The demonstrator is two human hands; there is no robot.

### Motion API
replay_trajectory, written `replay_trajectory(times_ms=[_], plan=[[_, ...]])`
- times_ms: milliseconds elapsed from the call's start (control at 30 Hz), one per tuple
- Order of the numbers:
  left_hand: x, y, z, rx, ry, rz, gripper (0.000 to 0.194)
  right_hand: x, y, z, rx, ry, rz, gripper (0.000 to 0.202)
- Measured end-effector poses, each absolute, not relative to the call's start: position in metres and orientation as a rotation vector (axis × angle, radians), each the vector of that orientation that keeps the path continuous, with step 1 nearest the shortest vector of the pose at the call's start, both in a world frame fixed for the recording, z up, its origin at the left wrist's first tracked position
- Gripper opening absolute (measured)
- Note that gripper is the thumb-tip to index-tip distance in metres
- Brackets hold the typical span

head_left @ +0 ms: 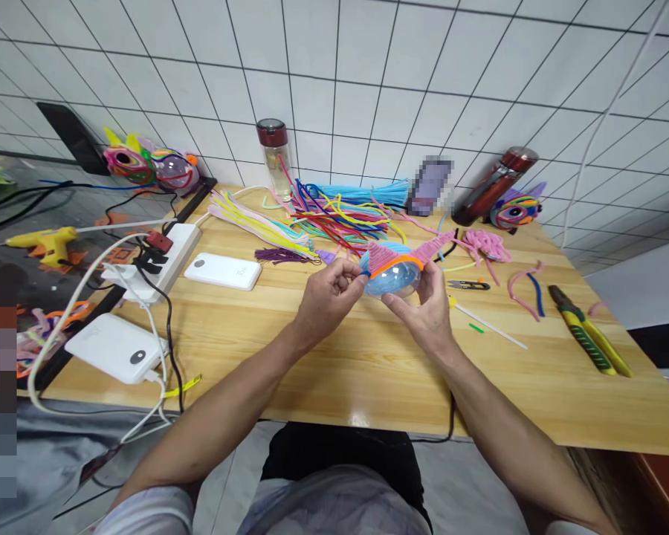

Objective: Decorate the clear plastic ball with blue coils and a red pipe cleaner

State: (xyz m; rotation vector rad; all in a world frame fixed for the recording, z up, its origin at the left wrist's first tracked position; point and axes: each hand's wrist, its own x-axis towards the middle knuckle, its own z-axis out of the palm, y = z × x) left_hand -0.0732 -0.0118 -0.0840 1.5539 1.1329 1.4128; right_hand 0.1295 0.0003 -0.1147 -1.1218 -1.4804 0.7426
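Above the middle of the wooden table (245,371), a clear plastic ball (393,280) is held between my hands. An orange pipe cleaner (400,261) runs over it like a band, and pink pipe-cleaner pieces (380,257) stand up behind, with light blue ones between. My right hand (427,305) grips the ball from the right and below, thumb on its front. At the ball's left side, my left hand (334,293) pinches a dark blue pipe cleaner (364,272); its length is mostly hidden by the fingers.
Behind lie bundles of colored pipe cleaners (346,215), a glass bottle (276,160) and a red thermos (496,186). On the right are thread snips (468,285) and pliers (585,334). A power strip (170,260), power banks (223,272) and a yellow glue gun (47,247) are left.
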Motion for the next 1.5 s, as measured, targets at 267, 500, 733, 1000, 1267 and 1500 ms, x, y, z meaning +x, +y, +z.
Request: replay_trajectory(times_ms=[267,500,733,1000,1267,1500], plan=[[-0.074,-0.012,-0.085,1.541,1.151,1.385,0.013,0.131,0.0,-0.117,-1.126,-1.482,0.731,0.089],[-0.074,-0.009,-0.088,1.546,1.138,1.385,0.016,0.131,0.001,-0.125,-1.155,-1.481,0.705,0.091],[-0.075,-0.009,-0.088,1.582,1.144,1.38,0.015,0.13,0.001,-0.125,-1.183,-1.47,0.71,0.092],[-0.076,-0.009,-0.092,1.617,1.146,1.386,0.021,0.131,0.002,-0.127,-1.162,-1.472,0.702,0.093],[-0.079,-0.005,-0.105,1.983,1.155,1.505,0.035,0.13,0.001,-0.124,-1.166,-1.461,0.724,0.089],[-0.081,-0.002,-0.111,2.133,1.154,1.529,0.021,0.131,0.001,-0.124,-1.165,-1.448,0.747,0.089]])
